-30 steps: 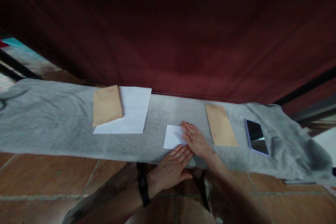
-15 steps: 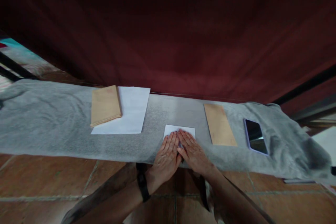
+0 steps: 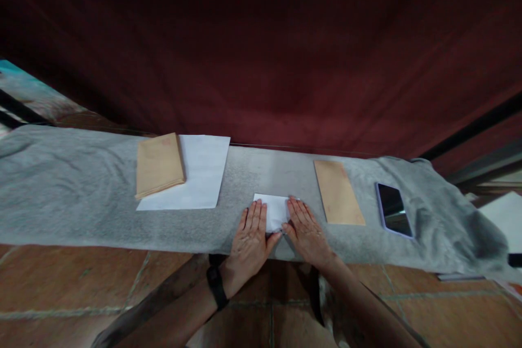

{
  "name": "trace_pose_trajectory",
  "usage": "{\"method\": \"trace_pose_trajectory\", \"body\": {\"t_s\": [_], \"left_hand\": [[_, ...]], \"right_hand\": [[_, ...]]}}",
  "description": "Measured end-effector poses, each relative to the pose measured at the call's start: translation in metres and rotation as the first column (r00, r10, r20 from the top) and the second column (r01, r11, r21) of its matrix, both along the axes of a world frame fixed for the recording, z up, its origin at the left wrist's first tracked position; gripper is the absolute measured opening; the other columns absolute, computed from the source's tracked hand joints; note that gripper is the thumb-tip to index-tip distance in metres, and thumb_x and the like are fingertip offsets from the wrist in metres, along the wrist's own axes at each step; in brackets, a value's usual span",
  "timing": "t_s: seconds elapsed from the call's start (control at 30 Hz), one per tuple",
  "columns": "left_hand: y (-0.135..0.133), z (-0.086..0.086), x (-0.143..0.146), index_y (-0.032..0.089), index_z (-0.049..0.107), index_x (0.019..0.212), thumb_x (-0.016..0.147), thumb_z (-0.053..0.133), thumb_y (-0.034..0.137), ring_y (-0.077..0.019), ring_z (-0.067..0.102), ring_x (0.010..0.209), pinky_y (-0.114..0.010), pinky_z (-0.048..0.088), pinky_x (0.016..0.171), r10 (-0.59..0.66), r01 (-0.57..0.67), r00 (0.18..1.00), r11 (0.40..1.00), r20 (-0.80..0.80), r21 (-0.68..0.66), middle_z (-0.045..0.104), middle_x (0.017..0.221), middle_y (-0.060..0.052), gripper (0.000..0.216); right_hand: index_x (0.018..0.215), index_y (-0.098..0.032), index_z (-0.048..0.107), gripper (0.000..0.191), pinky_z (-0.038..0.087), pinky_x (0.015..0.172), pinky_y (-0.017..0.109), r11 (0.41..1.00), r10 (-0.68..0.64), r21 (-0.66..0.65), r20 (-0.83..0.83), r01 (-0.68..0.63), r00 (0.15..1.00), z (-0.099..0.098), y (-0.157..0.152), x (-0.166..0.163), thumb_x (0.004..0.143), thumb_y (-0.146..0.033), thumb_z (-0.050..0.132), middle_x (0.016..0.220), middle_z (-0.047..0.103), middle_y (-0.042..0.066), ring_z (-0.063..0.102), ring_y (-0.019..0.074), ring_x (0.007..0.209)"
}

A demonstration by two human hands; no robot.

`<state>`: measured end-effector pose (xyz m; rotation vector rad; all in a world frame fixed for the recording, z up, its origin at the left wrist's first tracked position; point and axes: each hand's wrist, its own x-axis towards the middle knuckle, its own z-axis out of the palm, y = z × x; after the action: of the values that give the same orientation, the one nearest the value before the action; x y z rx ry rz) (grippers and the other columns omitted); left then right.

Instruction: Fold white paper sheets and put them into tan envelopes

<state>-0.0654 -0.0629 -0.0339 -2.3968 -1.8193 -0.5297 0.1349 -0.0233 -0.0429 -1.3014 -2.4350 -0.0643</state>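
A small white folded paper (image 3: 276, 212) lies near the front edge of the grey cloth. On its left side my left hand (image 3: 250, 239) rests flat, fingers stretched out and pointing away from me. My right hand (image 3: 306, 234) presses flat on the paper's right side, fingers also extended. The two thumbs come close together at the paper's near edge, and the middle of the paper shows between the hands. Beyond my right hand lies a single brown envelope (image 3: 339, 193).
Left of my hands, a stack of brown envelopes (image 3: 159, 166) overlaps a larger white sheet (image 3: 202, 174). A phone (image 3: 394, 210) lies at the right. Grey cloth (image 3: 93, 190) covers the long narrow surface. A dark red curtain (image 3: 261, 65) hangs behind; tiled floor (image 3: 73, 277) shows in front.
My hands, which met over the middle of the paper, have slid apart to its left and right sides, uncovering its centre. The view has shifted slightly.
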Motion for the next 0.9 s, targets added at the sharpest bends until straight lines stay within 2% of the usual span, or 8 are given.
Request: {"method": "trace_pose_trajectory", "body": {"t_s": [0.13,0.27,0.6,0.7,0.9], "left_hand": [[0.002,0.0,-0.004,0.004,0.014,0.159,0.099,0.04,0.059,-0.0338,0.03,0.15,-0.05,0.033,0.121,0.026,-0.026,0.999,1.0,0.024,0.003,0.033,0.159,-0.024,0.086],[0.004,0.0,-0.008,0.006,0.012,0.16,0.1,0.039,0.058,-0.0335,0.034,0.148,-0.05,0.034,0.119,0.048,-0.048,0.998,0.999,0.032,0.02,0.035,0.159,-0.023,0.084],[0.01,0.004,-0.01,0.002,0.03,0.155,0.101,0.037,0.053,-0.0337,0.035,0.147,-0.052,0.034,0.12,0.111,-0.111,0.993,0.994,-0.029,0.01,0.039,0.156,-0.024,0.074],[0.014,0.011,-0.009,0.003,0.026,0.156,0.103,0.036,0.043,-0.0308,0.031,0.15,-0.051,0.03,0.122,0.068,-0.067,0.997,0.997,-0.043,0.022,0.036,0.158,-0.022,0.067],[0.013,0.016,0.001,0.005,0.019,0.158,0.1,0.035,0.023,-0.0255,0.02,0.153,-0.05,0.023,0.126,-0.118,0.117,0.988,0.993,-0.102,-0.018,0.028,0.163,-0.016,0.062]], "right_hand": [[0.162,-0.013,0.009,0.07,0.032,0.121,0.048,0.999,-0.044,0.006,0.024,0.044,0.999,-0.002,0.0,0.002,0.106,-0.042,0.037,0.161,0.034,0.015,0.035,0.0273,0.148],[0.161,-0.011,0.011,0.069,0.033,0.12,0.047,0.996,-0.091,0.025,0.042,0.09,0.995,-0.002,-0.001,0.003,0.106,-0.042,0.037,0.16,0.036,0.017,0.037,0.028,0.147],[0.161,-0.01,0.007,0.071,0.035,0.117,0.05,0.984,-0.157,0.083,0.026,0.155,0.987,-0.003,-0.003,0.004,0.106,-0.042,0.038,0.159,0.037,0.02,0.037,0.0299,0.147],[0.162,-0.012,0.0,0.072,0.034,0.119,0.05,0.988,-0.139,0.073,0.001,0.139,0.99,0.001,-0.004,0.0,0.106,-0.04,0.037,0.161,0.034,0.018,0.034,0.029,0.149],[0.161,-0.017,-0.007,0.069,0.031,0.122,0.047,1.0,0.017,0.017,-0.03,-0.016,0.999,0.011,-0.012,-0.016,0.108,-0.037,0.031,0.163,0.032,0.011,0.029,0.0225,0.151]]}}
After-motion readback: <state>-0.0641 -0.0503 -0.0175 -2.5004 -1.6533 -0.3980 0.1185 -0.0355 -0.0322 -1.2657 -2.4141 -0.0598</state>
